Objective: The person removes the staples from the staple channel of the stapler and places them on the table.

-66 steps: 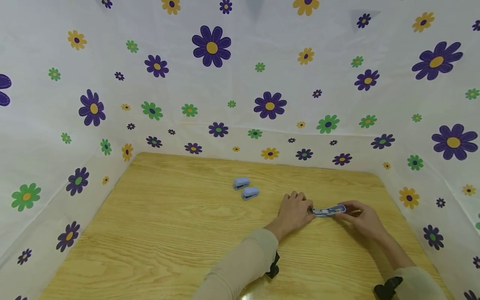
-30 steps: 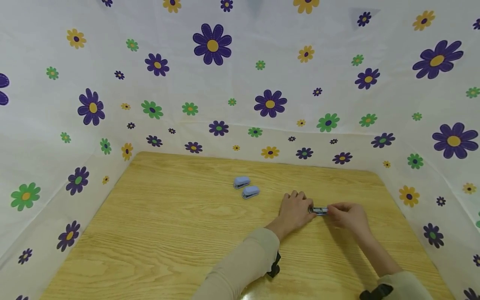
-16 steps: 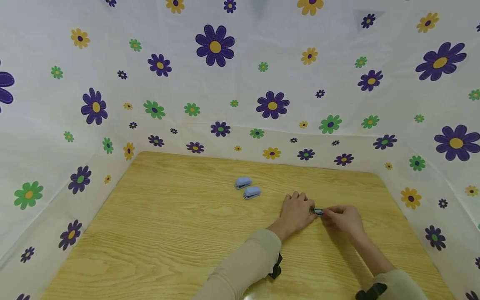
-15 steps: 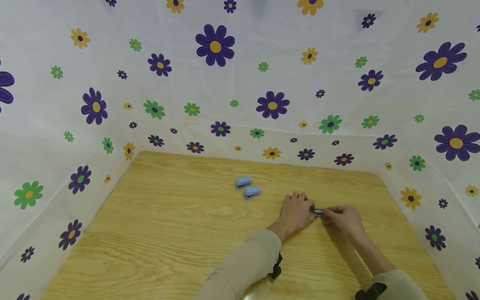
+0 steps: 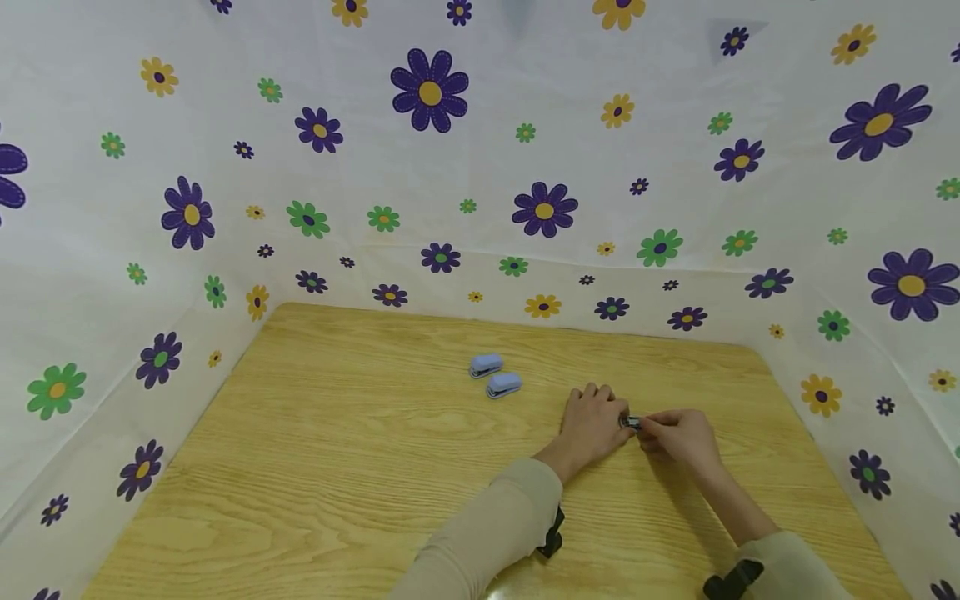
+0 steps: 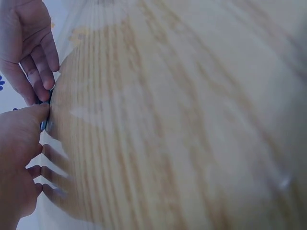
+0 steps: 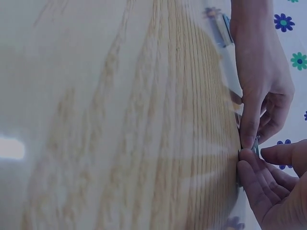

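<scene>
In the head view a mini stapler (image 5: 632,422) lies between the two hands on the right side of the table, with only a short metal part of it showing. My left hand (image 5: 592,419) pinches its left end between thumb and forefinger, while the other fingertips rest on the tabletop. From the right, my right hand (image 5: 684,435) pinches the stapler with thumb and fingers, close to the left thumb. Fingers cover most of the stapler in the right wrist view, where a sliver of it (image 7: 256,146) shows. Whether its top is folded back is hidden.
Two light blue mini staplers (image 5: 487,365) (image 5: 503,384) stand side by side further back, left of the hands. The wood-grain table (image 5: 337,450) is enclosed by a white flower-print cloth (image 5: 480,167) at the back and both sides.
The right hand has slid left along the stapler toward the left hand, covering the long, unfolded part that showed earlier. The left hand keeps its place. The two other staplers have not moved.
</scene>
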`<state>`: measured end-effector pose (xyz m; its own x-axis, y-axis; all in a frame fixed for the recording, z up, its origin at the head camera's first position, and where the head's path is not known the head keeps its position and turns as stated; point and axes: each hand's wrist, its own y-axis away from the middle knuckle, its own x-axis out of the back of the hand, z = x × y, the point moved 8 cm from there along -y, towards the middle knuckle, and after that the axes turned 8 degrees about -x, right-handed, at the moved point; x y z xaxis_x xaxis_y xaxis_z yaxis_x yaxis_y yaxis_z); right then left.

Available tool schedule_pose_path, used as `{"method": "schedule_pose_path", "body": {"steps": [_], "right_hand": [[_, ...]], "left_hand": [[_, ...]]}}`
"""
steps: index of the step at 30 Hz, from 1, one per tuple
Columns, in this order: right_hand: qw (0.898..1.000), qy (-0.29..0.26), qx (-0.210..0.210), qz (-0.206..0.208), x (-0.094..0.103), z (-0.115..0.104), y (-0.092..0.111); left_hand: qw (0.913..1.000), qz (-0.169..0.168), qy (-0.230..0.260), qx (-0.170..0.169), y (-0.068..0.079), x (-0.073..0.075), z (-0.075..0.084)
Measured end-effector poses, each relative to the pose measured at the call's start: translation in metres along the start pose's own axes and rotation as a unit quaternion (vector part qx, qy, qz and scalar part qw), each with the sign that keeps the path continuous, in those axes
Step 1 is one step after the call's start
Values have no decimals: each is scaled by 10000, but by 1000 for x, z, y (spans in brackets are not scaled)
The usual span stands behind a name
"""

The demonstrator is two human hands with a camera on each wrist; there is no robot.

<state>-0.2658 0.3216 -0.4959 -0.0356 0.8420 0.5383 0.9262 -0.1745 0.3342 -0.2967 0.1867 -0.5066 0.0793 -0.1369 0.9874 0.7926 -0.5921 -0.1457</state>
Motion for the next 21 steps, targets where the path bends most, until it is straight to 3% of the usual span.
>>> {"method": "schedule_pose_path", "body": {"steps": [21], "right_hand": [[9980, -606, -178, 41, -3, 3, -3]], "left_hand": [[10000, -45, 58, 28, 0, -1, 0]]}}
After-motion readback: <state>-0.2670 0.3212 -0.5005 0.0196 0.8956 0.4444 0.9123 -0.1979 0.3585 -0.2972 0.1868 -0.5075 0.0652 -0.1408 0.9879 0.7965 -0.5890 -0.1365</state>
